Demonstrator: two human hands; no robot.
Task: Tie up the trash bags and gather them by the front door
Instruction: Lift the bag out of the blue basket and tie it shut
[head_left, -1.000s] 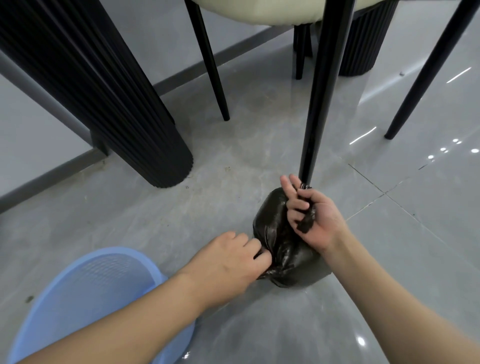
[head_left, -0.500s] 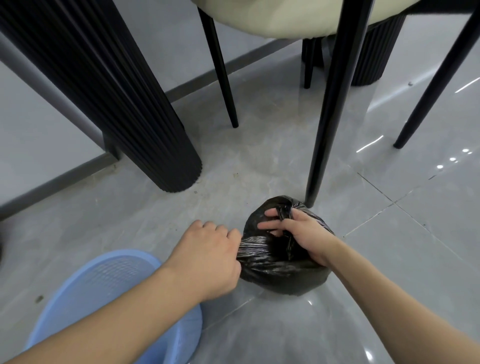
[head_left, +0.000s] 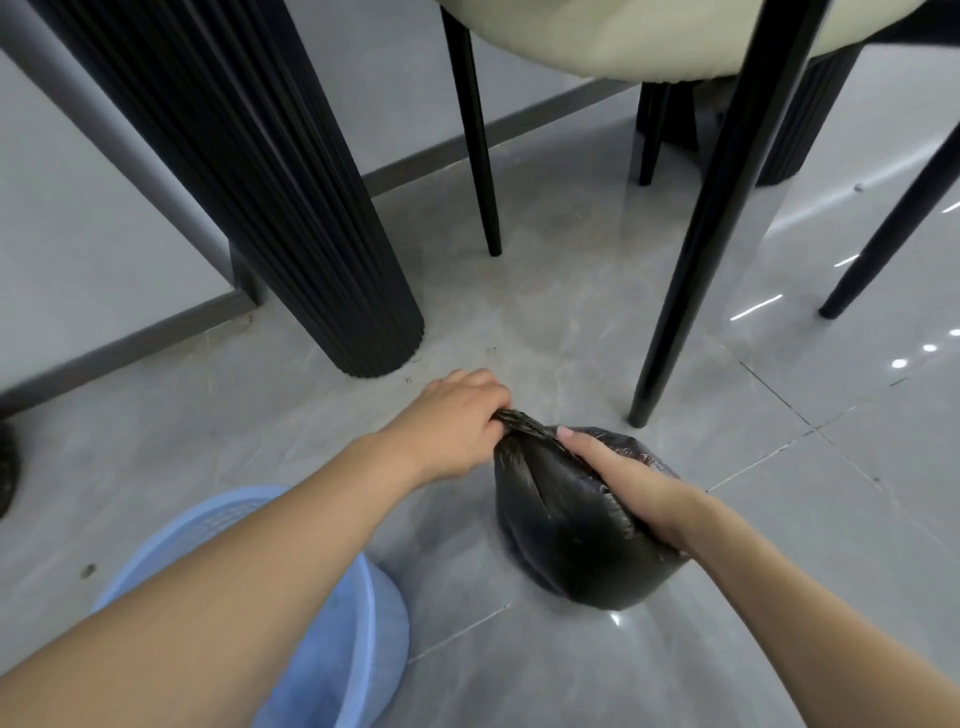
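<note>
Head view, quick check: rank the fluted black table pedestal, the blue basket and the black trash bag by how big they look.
1. Fluted black table pedestal, largest, though cut off at the top.
2. Blue basket, partly hidden by the left forearm and nearer the camera, so its rank over the bag is unsure.
3. Black trash bag.

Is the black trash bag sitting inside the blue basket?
No, the black trash bag rests on the grey floor tiles, to the right of the blue basket.
</note>
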